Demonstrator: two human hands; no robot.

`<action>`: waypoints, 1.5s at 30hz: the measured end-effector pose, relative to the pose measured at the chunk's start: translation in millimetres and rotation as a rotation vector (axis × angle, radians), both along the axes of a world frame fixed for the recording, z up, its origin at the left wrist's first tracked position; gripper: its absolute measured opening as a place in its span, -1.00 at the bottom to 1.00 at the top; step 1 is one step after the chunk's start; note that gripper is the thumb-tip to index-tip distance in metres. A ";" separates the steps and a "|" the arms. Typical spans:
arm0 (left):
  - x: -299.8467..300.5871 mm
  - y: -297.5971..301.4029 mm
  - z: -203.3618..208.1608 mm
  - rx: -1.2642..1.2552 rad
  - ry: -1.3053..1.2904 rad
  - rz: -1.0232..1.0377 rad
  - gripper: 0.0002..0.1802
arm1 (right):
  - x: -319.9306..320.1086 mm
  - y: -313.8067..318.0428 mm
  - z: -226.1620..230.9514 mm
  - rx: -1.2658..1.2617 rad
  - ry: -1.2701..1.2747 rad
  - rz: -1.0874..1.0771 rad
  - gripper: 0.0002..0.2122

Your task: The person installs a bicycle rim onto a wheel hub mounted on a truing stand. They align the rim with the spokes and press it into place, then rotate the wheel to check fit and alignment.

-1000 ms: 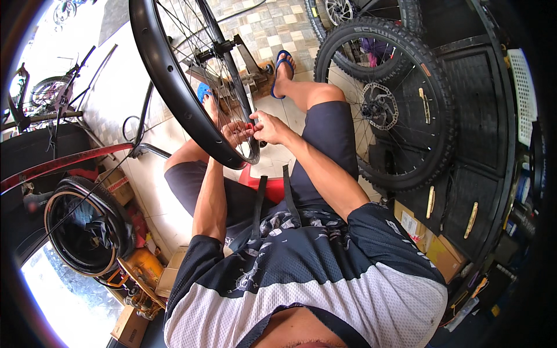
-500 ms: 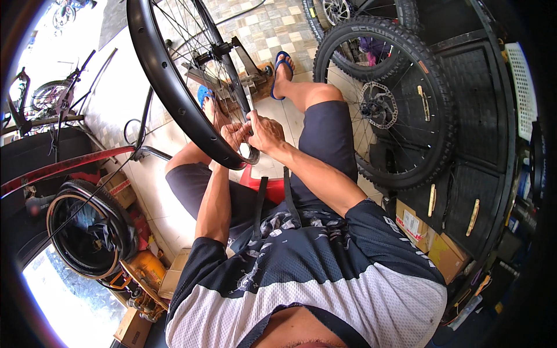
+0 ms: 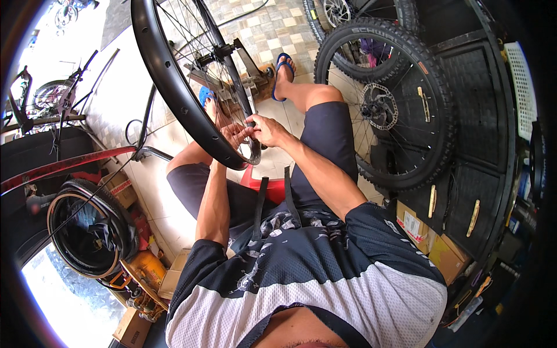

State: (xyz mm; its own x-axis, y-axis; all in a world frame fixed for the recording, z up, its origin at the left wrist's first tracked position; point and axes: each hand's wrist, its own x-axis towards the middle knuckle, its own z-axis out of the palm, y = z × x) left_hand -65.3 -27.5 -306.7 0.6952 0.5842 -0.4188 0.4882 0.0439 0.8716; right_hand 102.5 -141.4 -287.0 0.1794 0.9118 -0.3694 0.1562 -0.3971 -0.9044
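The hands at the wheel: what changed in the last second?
The right hand twisted half a second ago and has turned back near its first pose. The red piece seen earlier between the hands is out of sight. The left hand stays at the wheel.

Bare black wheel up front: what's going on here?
A seated person has both hands together at its near end. The left hand is among the spokes, and the right hand is beside it at the rim; whatever their fingers grip is hidden. A tyred wheel stands to the right, beside black panels.
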 end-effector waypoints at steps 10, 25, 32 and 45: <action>1.7 -9.6 -11.3 -0.048 -0.117 0.121 -0.57 | 7.7 5.6 -6.7 -0.061 -0.158 0.006 -0.79; 12.7 -7.7 32.2 -0.372 -0.324 0.357 -0.45 | 16.4 21.1 -23.5 -0.038 0.166 -0.165 -0.80; 13.3 -7.5 47.1 -0.396 -0.310 0.338 -0.59 | 2.0 22.6 -39.0 -0.020 0.034 -0.077 -0.79; 9.2 -4.8 39.4 -0.303 -0.290 0.290 -0.47 | 6.3 23.7 -26.6 -0.026 -0.018 0.110 -0.75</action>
State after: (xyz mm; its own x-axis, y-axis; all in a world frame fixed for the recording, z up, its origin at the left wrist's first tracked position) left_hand -56.0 -32.3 -267.3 0.6353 0.6523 -0.4134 0.1588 0.4135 0.8965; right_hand 108.8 -117.6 -313.6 0.0861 0.9166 -0.3903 0.2165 -0.3996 -0.8907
